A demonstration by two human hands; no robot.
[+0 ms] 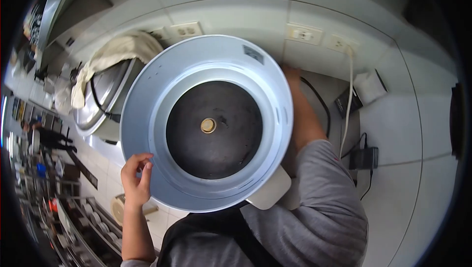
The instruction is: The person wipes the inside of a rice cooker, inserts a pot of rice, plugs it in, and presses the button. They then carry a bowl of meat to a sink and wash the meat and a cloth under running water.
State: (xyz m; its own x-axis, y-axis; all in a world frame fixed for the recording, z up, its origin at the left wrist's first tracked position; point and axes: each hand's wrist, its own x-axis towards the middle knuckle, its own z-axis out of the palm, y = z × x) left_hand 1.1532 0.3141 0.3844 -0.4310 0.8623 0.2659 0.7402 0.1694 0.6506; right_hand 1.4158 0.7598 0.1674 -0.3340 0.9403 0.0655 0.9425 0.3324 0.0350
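Observation:
In front of me stands a large rice cooker body [157,68] with pale blue-grey walls, seen from above without its inner pot. Its dark round heating plate [214,154] shows at the bottom, with a small brass-coloured disc [208,125] in the middle and a few dark marks. My left hand [136,178] is at the near left rim, thumb and forefinger bent and apart, nothing between them. My right arm reaches around the right side of the body; my right hand [291,74] is by the far right wall, its fingers hidden behind the cooker.
To the left, another steel cooker [105,97] has a cream cloth [118,51] draped over it. Wall sockets [304,34] line the back, with a white cable [349,90] hanging down. A black adapter [364,158] and small box [371,85] lie right. Another person [51,137] stands far left.

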